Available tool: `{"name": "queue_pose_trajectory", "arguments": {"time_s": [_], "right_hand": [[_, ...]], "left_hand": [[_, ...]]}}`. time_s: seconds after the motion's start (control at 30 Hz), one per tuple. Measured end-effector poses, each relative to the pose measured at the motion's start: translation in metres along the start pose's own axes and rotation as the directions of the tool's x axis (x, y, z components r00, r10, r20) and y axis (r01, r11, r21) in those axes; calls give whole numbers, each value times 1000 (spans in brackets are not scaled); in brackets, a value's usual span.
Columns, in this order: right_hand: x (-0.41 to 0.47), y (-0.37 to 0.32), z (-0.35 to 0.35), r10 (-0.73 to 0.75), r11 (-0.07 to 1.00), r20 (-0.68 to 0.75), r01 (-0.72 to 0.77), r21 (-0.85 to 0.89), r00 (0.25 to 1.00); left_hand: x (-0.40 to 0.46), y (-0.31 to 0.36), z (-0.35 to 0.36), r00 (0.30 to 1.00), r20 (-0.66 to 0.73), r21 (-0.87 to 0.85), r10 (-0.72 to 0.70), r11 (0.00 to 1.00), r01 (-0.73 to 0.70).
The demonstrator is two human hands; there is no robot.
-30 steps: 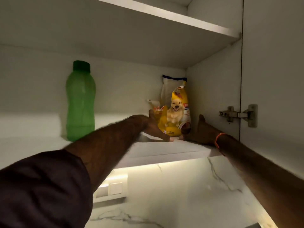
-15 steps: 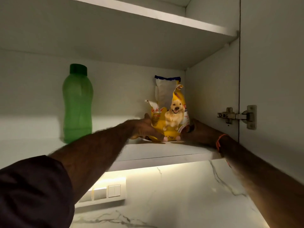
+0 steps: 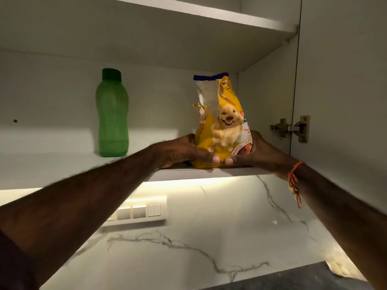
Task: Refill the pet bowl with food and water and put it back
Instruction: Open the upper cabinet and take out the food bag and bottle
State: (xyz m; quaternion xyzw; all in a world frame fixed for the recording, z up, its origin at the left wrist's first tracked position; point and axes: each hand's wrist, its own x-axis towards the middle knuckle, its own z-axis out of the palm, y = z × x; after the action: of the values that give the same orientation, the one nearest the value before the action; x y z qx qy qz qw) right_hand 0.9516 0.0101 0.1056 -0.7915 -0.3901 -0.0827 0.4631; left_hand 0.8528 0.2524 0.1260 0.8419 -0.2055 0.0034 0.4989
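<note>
Up on the cabinet shelf (image 3: pixel 199 173), near its front edge, the dog food bag (image 3: pixel 223 130) is standing upright; left hand (image 3: pixel 184 150) and right hand (image 3: pixel 256 151) are cupping its base from both sides, likely steadying the floppy bag for lifting; green bottle (image 3: pixel 112 116) is standing well apart.

Both hands' fingers (image 3: pixel 215 159) grip the yellow dog-food bag (image 3: pixel 223 124).

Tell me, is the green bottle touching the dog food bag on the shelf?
No, the green bottle stands apart to the left of the dog food bag, with bare shelf between them.
</note>
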Motion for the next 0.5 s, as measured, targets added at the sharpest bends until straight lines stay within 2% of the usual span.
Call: {"name": "queue_pose_trajectory", "arguments": {"time_s": [0.2,0.33,0.5], "right_hand": [[-58,-40,11,-179,977,-26,181,114,983],[-100,-57,17,-209,956,-128,230,180,969],[-162,-45,33,-219,935,-130,246,256,967]], "left_hand": [[-43,23,32,983,-155,111,94,991,-77],[-73,30,62,955,-255,49,154,988,-146],[-111,10,115,939,-314,43,143,990,-136]]}}
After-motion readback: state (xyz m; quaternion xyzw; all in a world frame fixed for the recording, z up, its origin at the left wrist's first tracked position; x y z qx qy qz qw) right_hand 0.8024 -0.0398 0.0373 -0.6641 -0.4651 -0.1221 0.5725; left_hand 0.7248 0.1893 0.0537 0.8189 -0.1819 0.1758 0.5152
